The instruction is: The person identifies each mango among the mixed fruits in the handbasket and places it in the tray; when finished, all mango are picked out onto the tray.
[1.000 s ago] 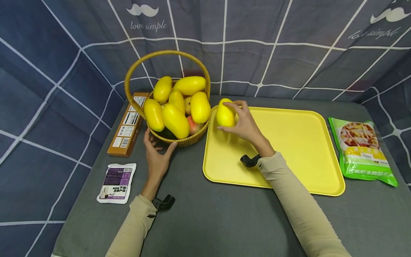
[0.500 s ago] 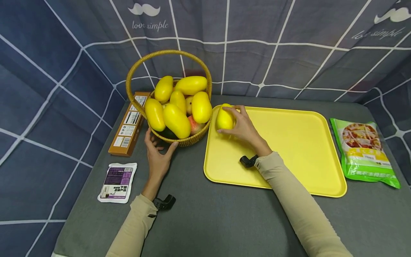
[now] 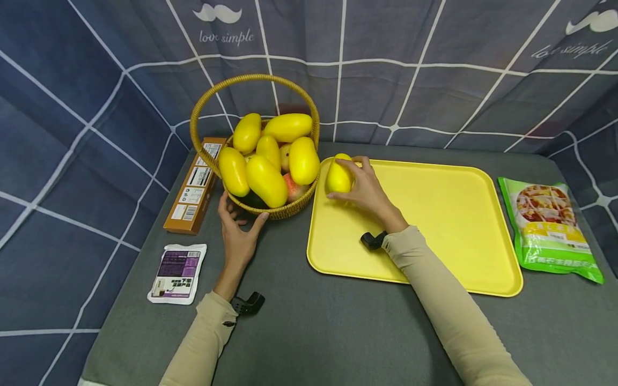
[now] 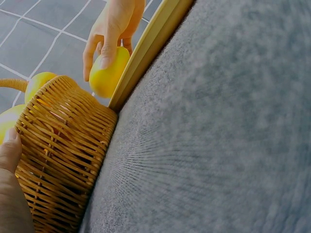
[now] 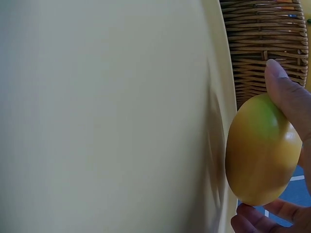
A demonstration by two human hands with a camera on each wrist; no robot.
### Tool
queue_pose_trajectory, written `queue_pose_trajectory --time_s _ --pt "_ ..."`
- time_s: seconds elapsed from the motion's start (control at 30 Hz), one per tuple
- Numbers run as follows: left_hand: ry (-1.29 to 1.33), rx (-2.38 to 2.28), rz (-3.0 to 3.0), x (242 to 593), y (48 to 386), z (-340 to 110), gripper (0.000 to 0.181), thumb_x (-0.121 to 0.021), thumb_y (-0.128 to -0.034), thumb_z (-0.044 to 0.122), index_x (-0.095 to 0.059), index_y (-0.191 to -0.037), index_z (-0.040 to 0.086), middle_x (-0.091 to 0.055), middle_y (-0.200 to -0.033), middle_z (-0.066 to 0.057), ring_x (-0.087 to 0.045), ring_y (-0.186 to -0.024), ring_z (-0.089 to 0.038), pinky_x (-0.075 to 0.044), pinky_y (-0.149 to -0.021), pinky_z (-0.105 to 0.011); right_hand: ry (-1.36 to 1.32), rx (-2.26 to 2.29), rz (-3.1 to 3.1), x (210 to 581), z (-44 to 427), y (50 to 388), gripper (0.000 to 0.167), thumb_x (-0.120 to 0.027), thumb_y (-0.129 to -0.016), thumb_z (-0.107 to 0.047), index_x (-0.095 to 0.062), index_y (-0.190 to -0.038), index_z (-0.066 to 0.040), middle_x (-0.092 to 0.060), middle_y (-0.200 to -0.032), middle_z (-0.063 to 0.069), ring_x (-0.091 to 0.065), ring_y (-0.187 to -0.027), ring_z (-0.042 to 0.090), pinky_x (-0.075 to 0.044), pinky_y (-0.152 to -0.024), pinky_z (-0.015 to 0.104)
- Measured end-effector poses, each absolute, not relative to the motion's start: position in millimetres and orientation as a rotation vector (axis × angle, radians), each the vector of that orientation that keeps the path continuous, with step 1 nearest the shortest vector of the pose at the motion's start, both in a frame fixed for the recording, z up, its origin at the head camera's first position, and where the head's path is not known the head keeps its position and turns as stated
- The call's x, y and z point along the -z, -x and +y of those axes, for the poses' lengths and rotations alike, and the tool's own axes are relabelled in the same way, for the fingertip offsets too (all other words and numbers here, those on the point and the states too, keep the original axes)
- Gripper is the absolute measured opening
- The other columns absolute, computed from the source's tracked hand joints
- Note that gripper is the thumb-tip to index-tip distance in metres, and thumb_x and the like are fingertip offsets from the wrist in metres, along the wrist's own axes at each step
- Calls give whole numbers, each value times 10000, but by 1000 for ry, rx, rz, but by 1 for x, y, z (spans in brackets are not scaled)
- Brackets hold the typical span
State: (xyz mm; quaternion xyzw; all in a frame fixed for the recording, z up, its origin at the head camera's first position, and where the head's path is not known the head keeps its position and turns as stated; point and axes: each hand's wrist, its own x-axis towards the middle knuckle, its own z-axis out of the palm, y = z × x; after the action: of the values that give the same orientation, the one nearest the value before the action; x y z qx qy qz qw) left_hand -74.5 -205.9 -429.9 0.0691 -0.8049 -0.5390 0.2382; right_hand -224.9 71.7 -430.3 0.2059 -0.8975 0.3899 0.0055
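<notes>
While the left hand (image 3: 237,236) held the wicker basket (image 3: 286,213) left of centre in the head view, the right hand (image 3: 369,192) pinched a yellow mango (image 3: 339,179) between its thumb and fingertips, over the upper-left corner of the yellow tray (image 3: 434,225). What had just changed was small: over the past second the mango had come down a little toward the tray's edge, and in the last half second it had hardly moved. To me that suggested the lowering was nearly finished, though the thumb and fingers had not let go, and I couldn't tell whether the fruit's underside was touching the tray. The left hand had stayed put, its thumb against the front rim and its fingers bent along the basket's lower-left side. More mangoes (image 3: 266,181) and a reddish fruit (image 3: 295,188) were heaped in the basket, just left of the tray. On the table (image 3: 309,332), an orange-brown box (image 3: 198,179) lay at the basket's left, a white-and-purple pouch (image 3: 177,274) toward the lower left, and a green food bag (image 3: 550,230) just right of the tray.
</notes>
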Motion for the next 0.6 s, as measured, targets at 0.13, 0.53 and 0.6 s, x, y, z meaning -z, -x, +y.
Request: queue_pose_trajectory --time_s 0.13,0.53,0.6 --pt "-191 1477 -2206 429 74 -206 924 -757 -841 103 -159 -1540 23 -377 -1423 -308 -444 -1224 -441 -395 -913 -536 -644 -1229 -2810 432 72 225 907 -913 -640 -432 -515 -1426 -220 -357 -1389 190 -407 -1253 371 -387 -1045 493" --pt "-187 1478 -2203 429 74 -205 928 -759 -839 102 -158 -1541 21 -370 -1425 -313 -443 -1227 -440 -394 -909 -532 -709 -1140 -2861 430 74 225 875 -877 -701 -424 -477 -1453 -222 -222 -1535 202 -277 -1381 427 -329 -1085 567" --pt "-188 1478 -2202 429 74 -205 929 -760 -839 103 -157 -1541 20 -373 -1422 -314 -443 -1226 -442 -394 -911 -540 -734 -1110 -2870 430 74 224 877 -866 -717 -425 -459 -1466 -220 -199 -1562 191 -269 -1384 435 -333 -1078 573"
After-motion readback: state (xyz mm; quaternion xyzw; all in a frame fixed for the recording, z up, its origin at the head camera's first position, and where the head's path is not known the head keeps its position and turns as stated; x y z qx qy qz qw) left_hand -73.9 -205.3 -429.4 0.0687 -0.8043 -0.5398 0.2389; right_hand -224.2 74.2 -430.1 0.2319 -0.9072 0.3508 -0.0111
